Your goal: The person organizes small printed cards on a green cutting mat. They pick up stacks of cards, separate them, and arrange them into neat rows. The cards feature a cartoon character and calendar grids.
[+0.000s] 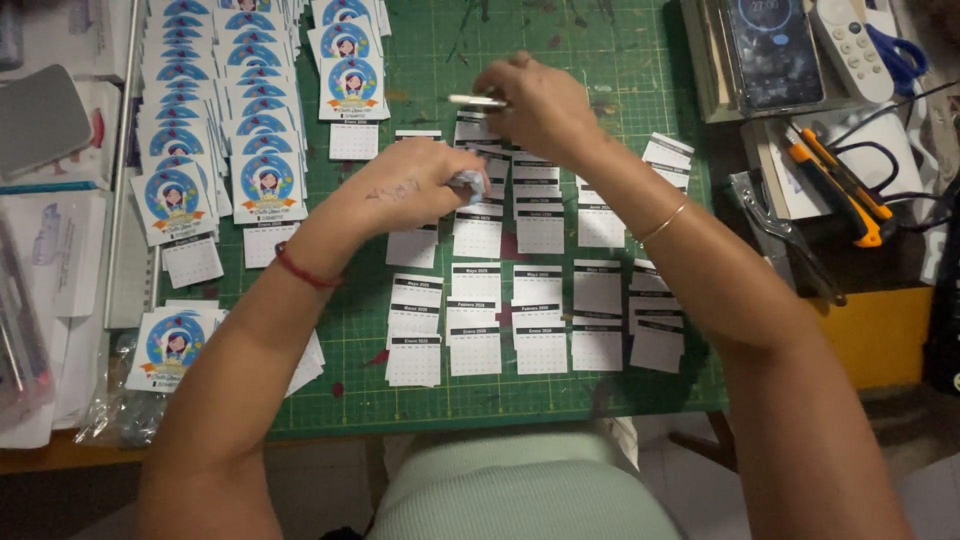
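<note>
Pale green clothing on the person's lap [520,490] fills the bottom of the view, with 2 bare forearms reaching up from it over a green cutting mat [640,80].

Far left, overlapping rows of round-picture cards [262,150] run down the mat's left edge, fanned so each blue circle shows; a looser pile [175,345] sits nearer the front corner, partly on plastic sleeves.

Left hand [420,185], with a red cord at its wrist, is curled and pinches something small and pale between its fingertips; what it is cannot be told.

Mid-mat, small calendar slips [475,335] lie in about 5 columns, each stack stepped so its dark header strip stays readable, probably for picking 1 sheet at a time. Narrow green lanes separate the columns.

Right hand [535,105], a thin bangle lower on that arm, is raised above the far rows, fingers closed around a slim silvery object [476,100] held level; it looks like a small stapler, though blur leaves that uncertain.

Bare mat lies beyond the hands and along the front edge. Right of the mat, orange-handled cutters [845,180], a phone [772,50] and a white remote [850,45] crowd a side surface.
</note>
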